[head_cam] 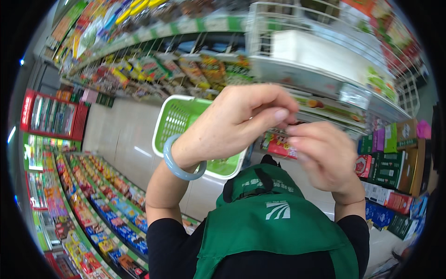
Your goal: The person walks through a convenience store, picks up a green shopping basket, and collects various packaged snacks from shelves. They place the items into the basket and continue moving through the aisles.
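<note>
My left hand (233, 122), with a pale bangle (184, 158) at its wrist, is raised in front of me with curled fingers, the thumb lying near the fingertips. Close to its right, my right hand (324, 153) has thumb and fingertips drawn together. Motion blur and the fingers hide whether either one pinches something small. Below and behind my left hand, a green and white plastic shopping basket (162, 118) stands on the tiled floor. A red printed package (278, 144) shows between and below the hands.
Shelves of hanging packaged goods (202, 69) run across the front, beside a white wire rack (259, 28). Snack shelves (115, 209) fill the left. Stacked cartons (386, 171) stand at the right, and a red-framed cooler (54, 115) is far left.
</note>
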`<state>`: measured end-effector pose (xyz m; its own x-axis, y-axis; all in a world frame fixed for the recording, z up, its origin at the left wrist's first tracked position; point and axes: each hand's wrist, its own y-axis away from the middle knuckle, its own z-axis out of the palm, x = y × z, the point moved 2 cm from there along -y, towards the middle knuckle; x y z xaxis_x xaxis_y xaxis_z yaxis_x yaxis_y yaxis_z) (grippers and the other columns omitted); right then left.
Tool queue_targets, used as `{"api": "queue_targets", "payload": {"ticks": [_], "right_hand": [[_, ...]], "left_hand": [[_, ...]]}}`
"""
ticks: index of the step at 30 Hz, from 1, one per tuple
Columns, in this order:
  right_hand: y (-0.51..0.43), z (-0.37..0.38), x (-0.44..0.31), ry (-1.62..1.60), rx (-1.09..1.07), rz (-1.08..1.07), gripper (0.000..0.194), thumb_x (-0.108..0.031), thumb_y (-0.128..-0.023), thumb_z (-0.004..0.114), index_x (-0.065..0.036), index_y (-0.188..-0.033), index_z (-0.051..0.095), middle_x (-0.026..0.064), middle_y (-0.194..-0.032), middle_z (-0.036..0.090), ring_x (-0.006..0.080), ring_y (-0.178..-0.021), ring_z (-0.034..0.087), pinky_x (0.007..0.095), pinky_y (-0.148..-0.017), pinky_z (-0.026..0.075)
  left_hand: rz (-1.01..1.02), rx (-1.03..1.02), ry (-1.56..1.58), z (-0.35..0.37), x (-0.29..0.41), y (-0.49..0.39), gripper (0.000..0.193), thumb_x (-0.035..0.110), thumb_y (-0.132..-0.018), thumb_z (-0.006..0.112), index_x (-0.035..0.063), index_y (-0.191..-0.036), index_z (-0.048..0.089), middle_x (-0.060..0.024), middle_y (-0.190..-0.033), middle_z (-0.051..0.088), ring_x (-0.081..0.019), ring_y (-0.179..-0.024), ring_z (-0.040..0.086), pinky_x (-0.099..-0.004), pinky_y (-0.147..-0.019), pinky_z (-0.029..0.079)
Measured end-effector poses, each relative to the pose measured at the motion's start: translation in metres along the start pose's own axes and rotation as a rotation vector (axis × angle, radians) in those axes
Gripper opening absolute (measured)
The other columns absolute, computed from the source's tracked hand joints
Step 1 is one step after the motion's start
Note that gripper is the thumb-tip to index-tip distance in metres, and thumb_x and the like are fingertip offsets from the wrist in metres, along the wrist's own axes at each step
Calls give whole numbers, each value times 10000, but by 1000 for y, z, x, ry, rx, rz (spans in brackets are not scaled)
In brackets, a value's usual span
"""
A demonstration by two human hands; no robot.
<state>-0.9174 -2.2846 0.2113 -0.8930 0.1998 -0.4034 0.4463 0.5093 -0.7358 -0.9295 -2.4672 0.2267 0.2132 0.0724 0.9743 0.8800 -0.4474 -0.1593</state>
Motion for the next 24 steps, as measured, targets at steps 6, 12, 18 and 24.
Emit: {"api": "queue_targets", "payload": {"ticks": [6, 12, 18, 24], "right_hand": [[28, 219, 67, -368, -348, 315, 68, -72, -788, 588, -28, -832, 614, 140, -812, 624, 311, -716, 611, 387, -636, 487], [142, 427, 133, -235, -983, 684, 173, -136, -768, 558, -41, -872, 659, 198, -885, 641, 338, -812, 628, 433, -726, 501], [202, 500, 133, -67, -1286, 1197, 280, -205, -747, 636, -19, -956, 651, 192, -1007, 640, 322, -915, 631, 393, -774, 506], [207, 499, 139, -116, -1270, 1389, 312, -212, -753, 660, -25, -1002, 639, 172, -1067, 635, 304, -978, 621, 392, -805, 496]], "left_hand": [[-544, 221, 100, -92, -182, 98, 225, 144, -939, 487, -26, -1059, 574, -60, -915, 622, -114, -798, 600, -257, -726, 506], [-1065, 277, 6, -110, -379, 169, 217, 154, -891, 493, -4, -971, 618, -93, -827, 638, -168, -718, 619, -270, -635, 508], [-999, -284, -632, -102, -498, 214, 312, 253, -784, 559, -39, -812, 663, -254, -854, 631, -380, -758, 622, -413, -714, 495], [-1130, -253, -473, -102, -491, 210, 206, 126, -712, 575, -29, -804, 674, -256, -895, 635, -373, -797, 636, -408, -717, 507]]}}
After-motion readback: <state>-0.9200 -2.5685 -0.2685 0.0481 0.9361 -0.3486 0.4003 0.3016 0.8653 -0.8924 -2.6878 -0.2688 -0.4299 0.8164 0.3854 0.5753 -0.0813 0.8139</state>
